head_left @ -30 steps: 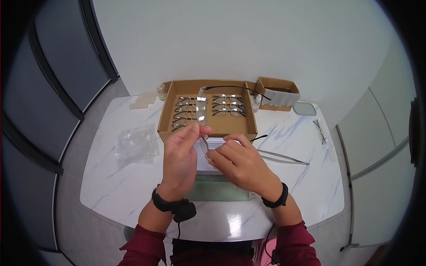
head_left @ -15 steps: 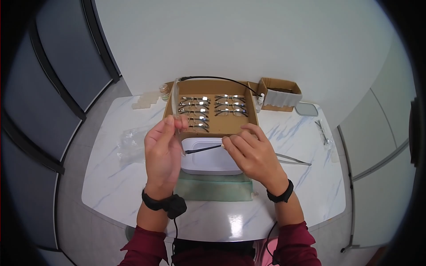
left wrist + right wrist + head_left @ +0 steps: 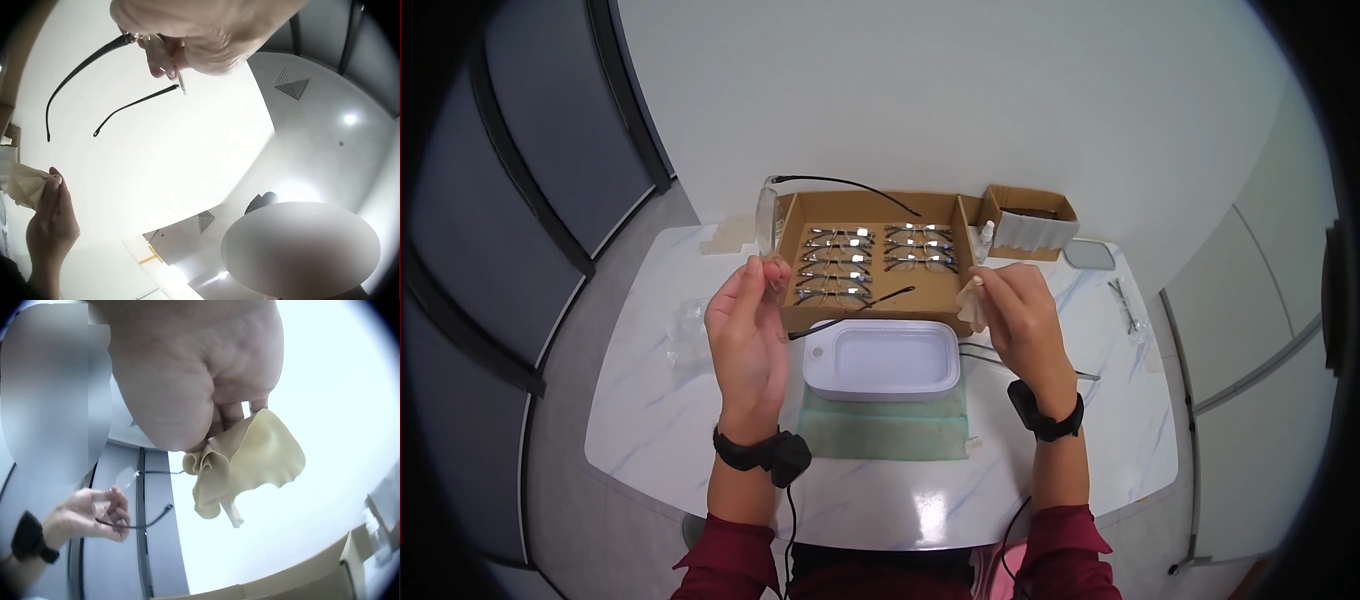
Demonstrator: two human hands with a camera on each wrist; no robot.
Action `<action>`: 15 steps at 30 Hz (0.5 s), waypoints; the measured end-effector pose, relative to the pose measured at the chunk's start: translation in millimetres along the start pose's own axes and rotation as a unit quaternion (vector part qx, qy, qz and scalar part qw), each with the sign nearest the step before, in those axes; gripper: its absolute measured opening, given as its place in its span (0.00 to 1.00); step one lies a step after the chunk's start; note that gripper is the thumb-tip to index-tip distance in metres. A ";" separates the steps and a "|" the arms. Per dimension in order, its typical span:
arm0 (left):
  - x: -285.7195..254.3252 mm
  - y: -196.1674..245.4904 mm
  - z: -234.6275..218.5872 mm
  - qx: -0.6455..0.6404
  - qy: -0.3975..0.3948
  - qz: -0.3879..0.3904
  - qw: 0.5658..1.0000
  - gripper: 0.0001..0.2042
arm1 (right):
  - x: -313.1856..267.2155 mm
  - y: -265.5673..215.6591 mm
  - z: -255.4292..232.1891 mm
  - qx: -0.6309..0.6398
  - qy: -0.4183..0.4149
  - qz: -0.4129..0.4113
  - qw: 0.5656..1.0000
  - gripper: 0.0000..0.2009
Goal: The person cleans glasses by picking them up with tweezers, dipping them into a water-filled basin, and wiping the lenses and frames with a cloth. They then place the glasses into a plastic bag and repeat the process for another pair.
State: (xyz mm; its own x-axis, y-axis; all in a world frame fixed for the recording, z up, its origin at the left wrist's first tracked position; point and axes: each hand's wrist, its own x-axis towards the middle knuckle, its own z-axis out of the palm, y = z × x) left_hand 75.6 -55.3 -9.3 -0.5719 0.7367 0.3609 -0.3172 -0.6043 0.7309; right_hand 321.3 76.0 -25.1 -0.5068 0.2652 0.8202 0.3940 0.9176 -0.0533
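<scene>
A pair of eyeglasses (image 3: pixel 767 222) with clear lenses and dark temple arms is pinched between the thumb and fingers of my left hand (image 3: pixel 743 330). The glasses are turned on edge, and both arms stretch to the right, one high and one low. Apart from them, my right hand (image 3: pixel 1027 318) grips a crumpled cream cloth (image 3: pixel 269 450) that droops from the fingertips. Between and below the hands, a white oval tub (image 3: pixel 883 392) stands on a green cloth (image 3: pixel 885 435).
Behind the tub, a cardboard tray (image 3: pixel 922 288) holds two columns of eyeglasses. Around it are a small carton (image 3: pixel 1000 208), a white bottle (image 3: pixel 986 242) and a mirror (image 3: pixel 1090 255). Tweezers (image 3: pixel 1080 374) lie to the right; a clear plastic bag (image 3: pixel 686 348) lies left.
My right hand, earlier at the lower part of the glasses, has drawn away to the right with the cloth. My left hand has shifted left with the glasses.
</scene>
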 end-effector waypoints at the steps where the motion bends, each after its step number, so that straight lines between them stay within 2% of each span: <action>1: 0.5 -0.3 -0.4 -0.001 -0.002 0.001 1.000 0.12 | -1.4 2.3 -0.6 0.066 0.035 0.061 0.995 0.08; 2: 0.6 -1.3 -0.9 -0.005 -0.004 -0.013 1.000 0.11 | -3.6 0.1 -4.5 0.171 0.022 0.180 0.968 0.08; 3: 0.1 -2.8 -0.5 -0.008 -0.007 -0.027 1.000 0.11 | -2.1 -2.7 -7.3 0.168 0.023 0.179 0.969 0.08; 4: -1.3 -4.2 1.5 -0.010 -0.010 -0.028 1.000 0.11 | 0.4 -7.0 -9.0 0.324 0.045 0.281 0.902 0.10; 5: -3.0 -6.4 4.4 -0.006 -0.018 -0.042 0.999 0.11 | 1.6 -9.1 -10.7 0.466 0.067 0.371 0.800 0.11; 6: -4.9 -9.1 7.3 -0.001 -0.026 -0.057 0.998 0.11 | -1.7 -5.6 -8.3 0.565 0.072 0.390 0.724 0.16; 7: -7.1 -12.0 9.5 -0.003 -0.030 -0.060 0.998 0.11 | -1.8 -5.4 -10.3 0.561 0.075 0.391 0.726 0.16; 9: -12.1 -16.6 12.5 0.003 -0.043 -0.089 0.995 0.10 | 1.0 -7.8 -12.1 0.716 0.064 0.432 0.545 0.19; 10: -15.0 -18.7 15.5 0.003 -0.045 -0.090 0.995 0.10 | 8.8 -16.4 -15.1 0.730 0.086 0.467 0.491 0.21; 11: -18.5 -21.0 19.8 -0.007 -0.054 -0.103 0.993 0.10 | 9.3 -18.1 -14.7 0.730 0.087 0.467 0.491 0.21; 13: -23.2 -25.0 24.4 -0.016 -0.061 -0.115 0.991 0.10 | 8.8 -21.1 -13.5 0.794 0.060 0.456 0.396 0.21; 14: -24.8 -27.6 25.1 -0.009 -0.070 -0.123 0.990 0.10 | 7.8 -23.7 -11.8 0.795 0.059 0.456 0.396 0.21; 15: -25.9 -29.4 26.1 -0.002 -0.080 -0.131 0.988 0.10 | 6.1 -26.6 -9.7 0.772 0.041 0.441 0.456 0.20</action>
State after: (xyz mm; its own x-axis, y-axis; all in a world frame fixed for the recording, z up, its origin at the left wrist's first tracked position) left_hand 119.5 -48.7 -25.1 -0.3430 0.9061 0.2476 -0.4417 -0.3882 0.8088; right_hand 315.1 50.4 -13.1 -0.6181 0.7787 0.1073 -0.6242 -0.4033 -0.6692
